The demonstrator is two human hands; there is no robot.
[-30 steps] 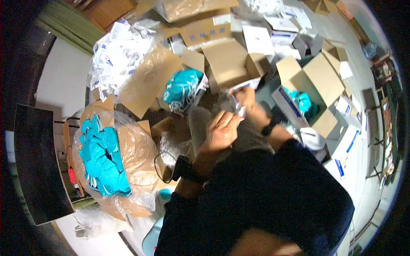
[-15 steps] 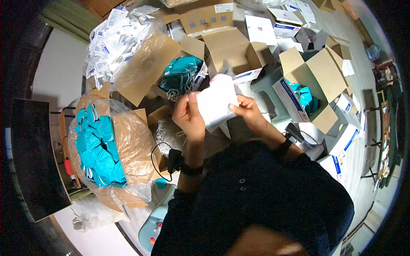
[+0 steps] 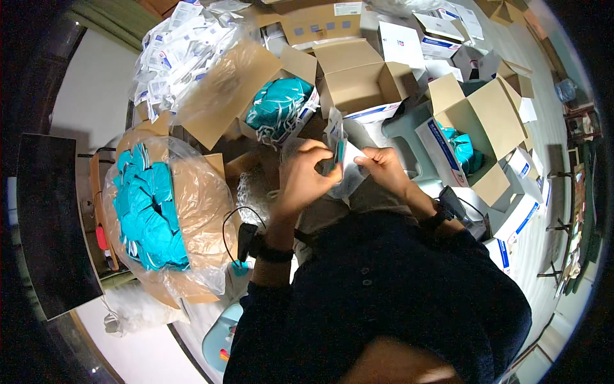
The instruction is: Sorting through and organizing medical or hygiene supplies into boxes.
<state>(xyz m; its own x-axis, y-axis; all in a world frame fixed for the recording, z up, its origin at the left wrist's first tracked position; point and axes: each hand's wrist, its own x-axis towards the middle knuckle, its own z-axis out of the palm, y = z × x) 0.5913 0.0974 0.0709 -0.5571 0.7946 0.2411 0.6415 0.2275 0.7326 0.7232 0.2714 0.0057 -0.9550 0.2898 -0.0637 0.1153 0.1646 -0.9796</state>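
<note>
Between my hands, above my lap, is a white packet [image 3: 351, 155] in clear plastic, turned nearly edge-on. A teal strip shows along its left side, and printed film stands up at its top. My left hand [image 3: 307, 178] pinches the packet's left side with thumb and index finger curled. On the other side my right hand [image 3: 384, 168] grips the white edge between thumb and fingers. Just beyond, an open carton [image 3: 220, 118] contains a bundled teal fabric item with white ties [image 3: 278, 104]. Another open brown box [image 3: 361, 96] stands beside it, its inside bare cardboard.
To the left, a large plastic-lined carton [image 3: 203, 211] holds folded teal items [image 3: 148, 214]. White printed packets [image 3: 179, 54] are heaped at the far left. An open box [image 3: 441, 153] with teal cloth rests by a pale green stool [image 3: 404, 131]. White boxes [image 3: 519, 211] lie at the right.
The white packet has turned from facing up to nearly edge-on, exposing the teal strip. My left hand has shifted right and its fingers have curled around the packet's edge.
</note>
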